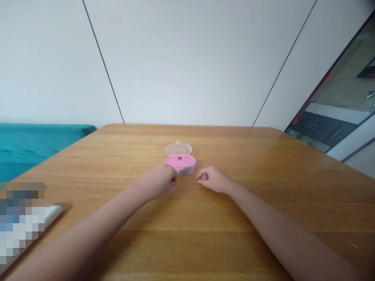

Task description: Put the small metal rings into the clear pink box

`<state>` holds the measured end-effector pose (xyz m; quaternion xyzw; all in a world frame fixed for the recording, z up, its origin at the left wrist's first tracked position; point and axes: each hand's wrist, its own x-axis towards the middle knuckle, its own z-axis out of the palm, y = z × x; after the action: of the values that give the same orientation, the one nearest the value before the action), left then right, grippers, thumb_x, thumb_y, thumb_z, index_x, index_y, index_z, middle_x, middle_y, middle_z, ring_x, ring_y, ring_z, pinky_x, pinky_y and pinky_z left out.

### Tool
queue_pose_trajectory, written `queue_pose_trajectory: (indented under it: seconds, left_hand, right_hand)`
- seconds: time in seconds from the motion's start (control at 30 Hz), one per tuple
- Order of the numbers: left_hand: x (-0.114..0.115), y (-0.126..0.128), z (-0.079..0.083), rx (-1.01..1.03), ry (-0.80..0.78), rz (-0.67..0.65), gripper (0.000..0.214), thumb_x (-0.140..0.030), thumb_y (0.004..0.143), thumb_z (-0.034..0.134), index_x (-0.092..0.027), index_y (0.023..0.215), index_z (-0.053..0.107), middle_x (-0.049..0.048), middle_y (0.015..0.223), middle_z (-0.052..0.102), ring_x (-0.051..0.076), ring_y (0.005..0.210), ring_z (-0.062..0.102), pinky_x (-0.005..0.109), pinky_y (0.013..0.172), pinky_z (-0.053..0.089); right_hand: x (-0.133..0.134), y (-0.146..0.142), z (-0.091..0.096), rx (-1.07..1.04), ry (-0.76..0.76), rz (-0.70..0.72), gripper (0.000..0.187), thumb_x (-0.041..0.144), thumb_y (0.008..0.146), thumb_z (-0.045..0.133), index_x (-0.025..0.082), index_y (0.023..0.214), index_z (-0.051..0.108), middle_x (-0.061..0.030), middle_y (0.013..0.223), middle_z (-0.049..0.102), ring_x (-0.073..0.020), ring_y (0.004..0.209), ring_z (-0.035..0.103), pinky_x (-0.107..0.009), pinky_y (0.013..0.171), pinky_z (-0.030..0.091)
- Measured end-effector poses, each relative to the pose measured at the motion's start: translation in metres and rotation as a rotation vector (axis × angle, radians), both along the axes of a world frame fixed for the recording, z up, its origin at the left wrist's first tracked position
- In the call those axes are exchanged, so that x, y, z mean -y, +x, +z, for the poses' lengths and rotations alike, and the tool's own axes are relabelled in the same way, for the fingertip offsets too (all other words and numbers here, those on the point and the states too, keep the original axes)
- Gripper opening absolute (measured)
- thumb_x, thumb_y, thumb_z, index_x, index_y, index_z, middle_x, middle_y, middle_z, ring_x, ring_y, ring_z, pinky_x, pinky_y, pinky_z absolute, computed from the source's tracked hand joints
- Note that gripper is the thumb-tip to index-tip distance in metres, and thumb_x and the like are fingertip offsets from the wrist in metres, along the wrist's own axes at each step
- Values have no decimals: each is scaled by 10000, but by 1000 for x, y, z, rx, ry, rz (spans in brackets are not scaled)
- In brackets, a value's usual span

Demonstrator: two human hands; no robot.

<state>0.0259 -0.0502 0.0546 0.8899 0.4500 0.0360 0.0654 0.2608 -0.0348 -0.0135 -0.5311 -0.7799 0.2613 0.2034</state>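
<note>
Fingertips of my left hand (160, 180) are curling nearly shut over a small metal ring (174, 188) on the wooden table (263, 203); whether they are actually gripping it, I cannot tell. My right hand (211, 178) is resting loosely curled beside a second ring (189, 180). Just beyond both, the pink box (180, 162) is standing with its clear lid (178, 149) open

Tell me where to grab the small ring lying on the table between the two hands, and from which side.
Probably pinch the small ring across its rim from straight above, thumb and forefinger on opposite edges. It lies flat on the wooden table, too thin to catch from the side. The gap between the left hand and right hand leaves room overhead.
</note>
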Motion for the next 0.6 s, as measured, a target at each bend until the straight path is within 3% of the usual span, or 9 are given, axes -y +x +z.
queue_pose_trajectory:
  seconds: [0.13, 0.23, 0.43, 0.6]
  left_hand:
    - [5, -12, -27, -43, -44, 57, 201, -183, 751, 455, -187, 740, 656, 85, 800, 659, 192, 717, 600, 269, 625, 397]
    - [-3, -24, -37, -47, -11, 106, 210, -166, 754, 432, -181, 743, 641, 91, 831, 648, 200, 747, 602, 278, 645, 406]
    - [-14, -49, -36, -53, -2, 241, 204, -164, 732, 466, -190, 809, 652, 92, 875, 640, 200, 770, 593, 276, 648, 406]
    - [-9, -40, -38, 77, -97, 118, 184, -169, 704, 522, -204, 813, 666, 55, 856, 620, 172, 770, 576, 248, 688, 415]
  right_hand:
    - [-1, 1, -3, 5, 18, 5, 127, 228, 721, 580, 150, 747, 677, 0, 560, 584, -83, 473, 453, -196, 458, 291]
    - [-1, 1, -4, 24, 15, 11, 121, 231, 738, 570, 150, 743, 660, 5, 565, 578, -83, 482, 452, -196, 464, 283]
    - [3, 0, 1, 120, 65, 45, 101, 209, 791, 539, 161, 789, 628, 9, 584, 579, -88, 511, 456, -206, 497, 271]
    - [5, -1, 4, 217, 143, 93, 100, 213, 828, 503, 181, 811, 597, -32, 750, 639, -132, 658, 531, -226, 572, 295]
